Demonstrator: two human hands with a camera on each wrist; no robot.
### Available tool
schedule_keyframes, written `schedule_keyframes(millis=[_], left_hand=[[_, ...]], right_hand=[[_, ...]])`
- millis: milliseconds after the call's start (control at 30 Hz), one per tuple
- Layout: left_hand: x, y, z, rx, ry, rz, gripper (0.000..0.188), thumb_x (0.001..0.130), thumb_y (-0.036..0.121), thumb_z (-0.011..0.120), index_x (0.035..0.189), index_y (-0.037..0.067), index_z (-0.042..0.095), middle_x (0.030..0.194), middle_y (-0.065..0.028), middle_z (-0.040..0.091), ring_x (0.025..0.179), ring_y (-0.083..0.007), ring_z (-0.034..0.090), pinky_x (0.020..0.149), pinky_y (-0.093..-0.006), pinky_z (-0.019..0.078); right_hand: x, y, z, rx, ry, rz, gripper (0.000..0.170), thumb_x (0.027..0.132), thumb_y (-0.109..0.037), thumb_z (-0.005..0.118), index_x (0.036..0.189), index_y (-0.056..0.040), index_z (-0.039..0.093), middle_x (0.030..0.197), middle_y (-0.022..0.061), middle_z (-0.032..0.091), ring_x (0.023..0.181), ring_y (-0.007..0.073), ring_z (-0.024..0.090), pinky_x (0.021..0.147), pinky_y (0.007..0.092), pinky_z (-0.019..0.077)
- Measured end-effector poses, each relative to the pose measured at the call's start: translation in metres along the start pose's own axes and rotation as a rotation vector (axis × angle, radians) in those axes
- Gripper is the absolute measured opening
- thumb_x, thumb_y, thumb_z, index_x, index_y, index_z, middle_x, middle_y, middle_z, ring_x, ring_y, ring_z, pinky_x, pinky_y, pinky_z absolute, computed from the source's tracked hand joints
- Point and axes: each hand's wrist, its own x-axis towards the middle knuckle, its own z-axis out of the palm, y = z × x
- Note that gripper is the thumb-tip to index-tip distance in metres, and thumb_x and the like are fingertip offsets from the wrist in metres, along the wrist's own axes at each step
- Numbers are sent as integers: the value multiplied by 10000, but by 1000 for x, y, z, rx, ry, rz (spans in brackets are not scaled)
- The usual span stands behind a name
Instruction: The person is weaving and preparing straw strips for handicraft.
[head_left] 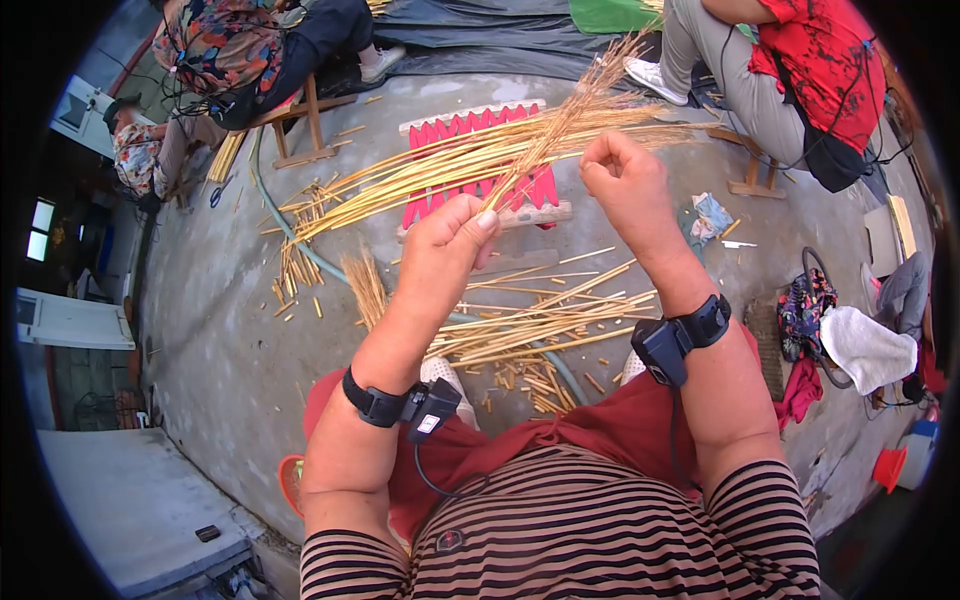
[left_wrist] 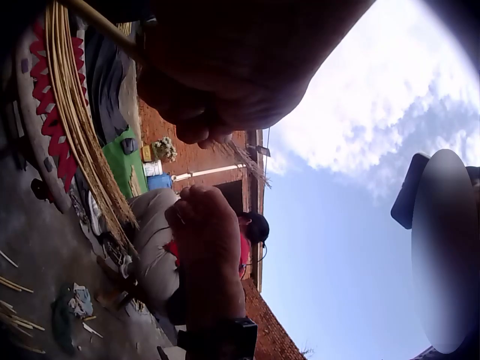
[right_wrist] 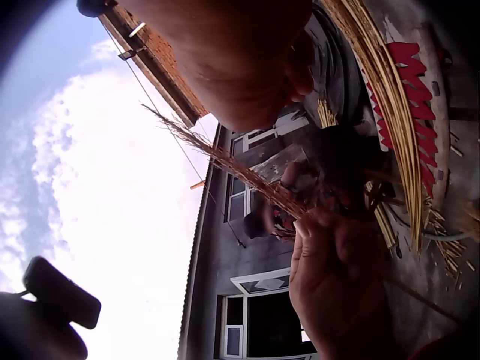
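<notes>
My left hand [head_left: 445, 245] pinches the stems of a feathery-topped straw bunch [head_left: 570, 125], thumb on top, its brushy end slanting up and to the right. In the right wrist view the same hand [right_wrist: 337, 277] grips the bunch [right_wrist: 251, 178], and a thin stalk runs out behind it. My right hand [head_left: 630, 190] is raised to the right of the bunch, apart from it, fingers curled in toward the thumb with nothing visible in them. Below both hands, long yellow stalks [head_left: 400, 180] lie across a rack with zigzag red cloth [head_left: 415, 215].
More stalks [head_left: 560, 325] and short cut pieces [head_left: 535, 385] lie on the concrete near my feet. A hose [head_left: 268, 190] curves along the ground. Seated people are at upper left [head_left: 225, 50] and upper right [head_left: 825, 80]. A blue cloth [head_left: 710, 218] lies to the right.
</notes>
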Motion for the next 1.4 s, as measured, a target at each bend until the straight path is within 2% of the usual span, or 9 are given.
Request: schedule_keyframes(millis=[67, 267, 400, 533, 633, 933, 1033, 1233, 1400], left_hand=[[-1, 9, -12, -42, -52, -79, 222, 921, 243, 490, 790, 72, 542, 617, 26, 486, 531, -40, 397, 487, -174, 304], [5, -2, -20, -132, -161, -161, 309, 919, 305, 484, 854, 28, 603, 652, 9, 499, 584, -81, 448, 552, -205, 365], [6, -3, -15, -239, -251, -238, 339, 918, 321, 482, 904, 13, 622, 653, 10, 494, 588, -89, 453, 562, -217, 377], [8, -10, -7, -382, -378, -269, 358, 919, 333, 475, 958, 6, 612, 667, 2, 508, 585, -95, 469, 559, -231, 400], [10, -13, -2, -412, -377, -226, 386, 927, 357, 451, 999, 5, 594, 706, -17, 539, 598, -99, 498, 555, -233, 419], [6, -13, 19, -185, -66, -75, 129, 872, 143, 573, 936, 35, 601, 683, -3, 555, 579, -63, 494, 518, -182, 394], [4, -7, 19, -149, 40, -47, 128, 874, 153, 568, 921, 40, 607, 658, 18, 534, 539, -38, 446, 478, -165, 347], [4, -4, 19, -117, 58, -39, 119, 866, 157, 583, 905, 51, 621, 622, 59, 476, 499, -17, 367, 439, -167, 278], [4, -9, 18, 91, 99, 49, 100, 828, 138, 625, 842, 40, 629, 607, 68, 468, 544, -16, 360, 472, -193, 295]], right_hand=[[7, 1, -5, 43, 87, -6, 68, 793, -74, 572, 757, -16, 579, 669, -12, 575, 578, 60, 507, 521, 213, 411], [-13, -13, 15, 407, -215, 174, 89, 831, -101, 601, 867, -21, 610, 724, -11, 588, 595, 60, 511, 548, 200, 437], [-22, -23, 25, 463, -382, 189, 137, 814, -82, 622, 931, -13, 607, 752, -2, 589, 624, 57, 514, 560, 204, 437], [-23, -13, 30, 506, -397, 131, 103, 815, -76, 617, 887, -7, 592, 735, 4, 588, 621, 57, 510, 560, 207, 432], [-24, -10, 27, 535, -385, 123, 77, 813, -68, 608, 842, -4, 578, 717, 6, 586, 621, 59, 511, 557, 213, 431], [-25, -13, 20, 388, -293, 148, 77, 792, -70, 609, 789, 5, 590, 723, 12, 599, 631, 51, 524, 561, 215, 438], [-26, -14, 22, 393, -266, 120, 74, 784, -63, 610, 807, 7, 602, 717, 13, 601, 632, 48, 525, 568, 211, 440], [-26, -14, 21, 320, -261, 107, 69, 761, -53, 610, 803, 1, 611, 692, 16, 609, 617, 49, 530, 561, 211, 441], [-28, -12, 25, 217, -216, 71, 61, 730, -52, 607, 767, -4, 600, 664, 34, 611, 580, 71, 541, 545, 234, 446]])
